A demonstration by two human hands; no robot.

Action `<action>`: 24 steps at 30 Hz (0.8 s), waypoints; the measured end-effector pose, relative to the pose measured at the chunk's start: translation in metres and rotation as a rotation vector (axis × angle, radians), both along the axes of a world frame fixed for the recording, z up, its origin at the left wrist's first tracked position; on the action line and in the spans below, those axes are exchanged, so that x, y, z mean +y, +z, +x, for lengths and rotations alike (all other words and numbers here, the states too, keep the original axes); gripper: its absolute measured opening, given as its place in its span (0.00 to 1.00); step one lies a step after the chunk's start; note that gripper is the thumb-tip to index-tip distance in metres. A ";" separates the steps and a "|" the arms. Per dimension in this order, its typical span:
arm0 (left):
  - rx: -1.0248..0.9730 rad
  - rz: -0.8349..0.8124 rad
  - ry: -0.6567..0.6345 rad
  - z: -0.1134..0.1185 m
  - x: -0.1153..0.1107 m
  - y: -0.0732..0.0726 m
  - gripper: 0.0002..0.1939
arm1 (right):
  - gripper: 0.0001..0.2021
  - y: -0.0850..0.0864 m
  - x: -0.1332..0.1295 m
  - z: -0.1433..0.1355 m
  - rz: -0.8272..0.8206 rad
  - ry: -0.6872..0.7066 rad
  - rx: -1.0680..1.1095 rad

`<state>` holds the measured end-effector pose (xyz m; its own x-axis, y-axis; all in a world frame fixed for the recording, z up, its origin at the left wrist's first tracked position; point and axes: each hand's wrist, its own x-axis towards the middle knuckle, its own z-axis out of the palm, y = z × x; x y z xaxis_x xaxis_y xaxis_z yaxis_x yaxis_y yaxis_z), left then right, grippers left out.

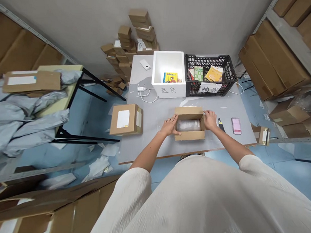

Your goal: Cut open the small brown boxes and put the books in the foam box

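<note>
An opened cardboard box (189, 136) sits near the front edge of the grey table, its long front and back flaps folded outward. Inside lies a bundle in clear plastic wrap (188, 125); its contents cannot be made out. My left hand (169, 126) grips the box's left side, thumb towards the front flap and fingers towards the back. At the right rim, my right hand (210, 119) has its fingers curled onto the box's edge. A black and yellow box cutter (221, 125) lies just right of my right hand, with a pink-screened phone (236, 126) beyond it.
On the grey table (149, 140) stand a closed, labelled carton (126, 119), a white foam box (168, 89) and a black crate (210, 89) holding booklets. A white device (145, 64) and charger cable (147, 94) lie behind. Grey parcels (42, 104) cover the left table; stacked cartons (126, 53) stand behind.
</note>
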<state>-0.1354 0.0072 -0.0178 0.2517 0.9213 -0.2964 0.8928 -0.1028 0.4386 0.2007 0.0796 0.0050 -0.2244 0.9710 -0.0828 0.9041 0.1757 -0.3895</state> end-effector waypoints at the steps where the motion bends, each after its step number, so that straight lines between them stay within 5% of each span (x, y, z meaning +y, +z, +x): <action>1: -0.018 0.003 0.005 0.000 -0.001 -0.001 0.77 | 0.31 0.007 0.003 -0.008 0.049 0.101 -0.001; 4: -0.058 0.014 0.009 -0.001 -0.004 -0.005 0.78 | 0.29 0.021 0.011 -0.040 -0.023 0.444 -0.003; 8: -0.098 0.022 0.022 0.000 -0.005 -0.008 0.78 | 0.25 0.008 0.014 -0.082 -0.239 0.722 -0.075; 16: -0.158 0.013 0.027 0.002 -0.008 -0.014 0.77 | 0.18 -0.051 0.011 -0.129 -0.410 0.790 -0.208; 24: -0.202 -0.008 -0.015 -0.002 -0.009 -0.022 0.80 | 0.27 -0.093 0.012 -0.145 -0.249 1.046 -0.378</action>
<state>-0.1374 -0.0017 -0.0398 0.3201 0.9148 -0.2463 0.7851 -0.1107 0.6093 0.0559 0.0917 -0.0883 -0.8340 0.2694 -0.4815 0.4265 0.8684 -0.2528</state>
